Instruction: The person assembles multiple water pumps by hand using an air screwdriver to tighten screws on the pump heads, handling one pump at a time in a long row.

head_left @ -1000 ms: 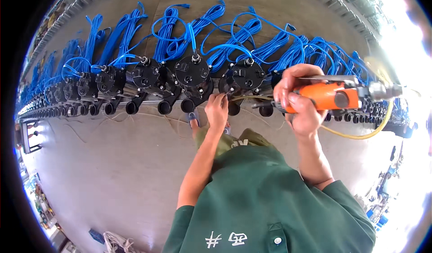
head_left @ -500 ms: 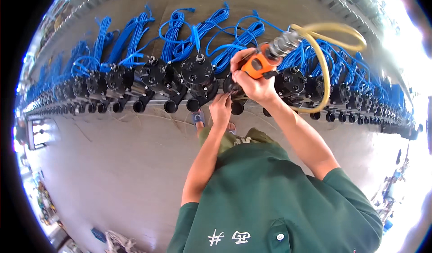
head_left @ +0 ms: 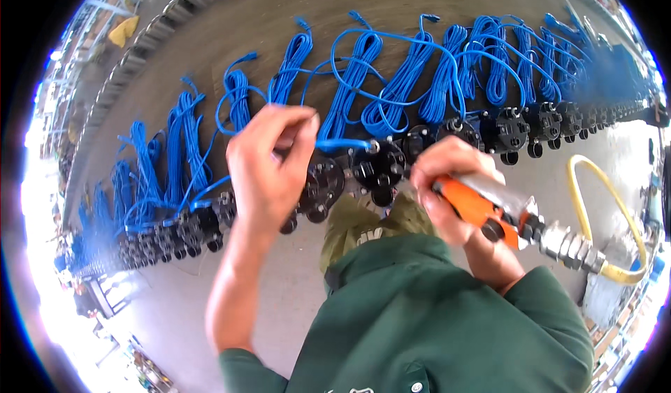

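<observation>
My right hand (head_left: 451, 183) is wrapped around an orange air tool (head_left: 475, 208), with metal fittings at its rear and a yellow hose (head_left: 632, 253) attached. The tool's working end is hidden by my fingers. Just left of it stands a black pump-like unit (head_left: 379, 162) with a blue cable (head_left: 342, 144) leaving its top. My left hand (head_left: 269, 166) is raised over the row, its fingers curled and its thumb near the fingertips. Whatever those fingers hold, if anything, cannot be made out. Below that hand's right side sits another black unit (head_left: 323, 183).
More black units (head_left: 507, 131) stand in a long row to both sides. Behind them, bundled blue cables (head_left: 356, 78) lie on a dark surface. A line of metal rollers (head_left: 168, 26) runs along the far left. Grey floor (head_left: 168, 309) lies on my side.
My view has shifted along the row. My left hand has lifted away from the units and moved left. My right hand has lowered toward me, and the air tool's rear now points right and down.
</observation>
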`<act>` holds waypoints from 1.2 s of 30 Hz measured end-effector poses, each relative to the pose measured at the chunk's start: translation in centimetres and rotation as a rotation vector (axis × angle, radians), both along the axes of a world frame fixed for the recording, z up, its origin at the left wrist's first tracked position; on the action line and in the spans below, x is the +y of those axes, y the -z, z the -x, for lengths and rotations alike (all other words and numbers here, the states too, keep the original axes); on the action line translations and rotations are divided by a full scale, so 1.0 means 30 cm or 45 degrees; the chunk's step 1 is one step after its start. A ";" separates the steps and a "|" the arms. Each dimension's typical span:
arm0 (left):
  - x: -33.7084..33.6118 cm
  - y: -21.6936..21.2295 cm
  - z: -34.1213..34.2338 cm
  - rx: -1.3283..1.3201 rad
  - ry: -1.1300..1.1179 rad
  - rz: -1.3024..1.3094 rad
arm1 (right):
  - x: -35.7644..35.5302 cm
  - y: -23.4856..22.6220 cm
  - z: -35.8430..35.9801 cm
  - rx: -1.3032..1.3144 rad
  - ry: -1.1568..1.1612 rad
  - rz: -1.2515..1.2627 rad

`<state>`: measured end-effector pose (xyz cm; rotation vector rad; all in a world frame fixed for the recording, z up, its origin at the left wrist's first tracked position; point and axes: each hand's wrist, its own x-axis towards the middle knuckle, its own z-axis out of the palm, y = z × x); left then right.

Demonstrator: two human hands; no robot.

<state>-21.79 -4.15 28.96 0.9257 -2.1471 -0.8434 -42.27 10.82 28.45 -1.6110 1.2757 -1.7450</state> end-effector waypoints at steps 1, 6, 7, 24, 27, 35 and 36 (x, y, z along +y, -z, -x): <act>-0.112 0.006 0.062 -0.040 0.167 0.017 | -0.002 0.008 -0.012 -0.051 0.057 0.035; -0.374 0.322 0.372 -0.670 1.366 0.136 | 0.000 0.052 -0.097 -0.435 0.381 0.013; -0.370 0.407 0.418 -0.782 1.527 0.111 | -0.003 0.062 -0.107 -0.441 0.426 0.060; -0.287 0.724 0.521 -0.431 2.160 -0.084 | -0.133 0.034 -0.112 -0.358 0.939 -0.152; -0.291 0.722 0.516 -0.530 2.191 -0.052 | -0.183 0.106 -0.108 -0.396 0.878 -0.185; -0.295 0.714 0.508 -0.466 2.205 0.015 | -0.227 0.175 -0.104 -0.192 0.793 -0.302; -0.296 0.713 0.513 -0.485 2.205 0.024 | -0.234 0.177 -0.109 -0.219 0.780 -0.285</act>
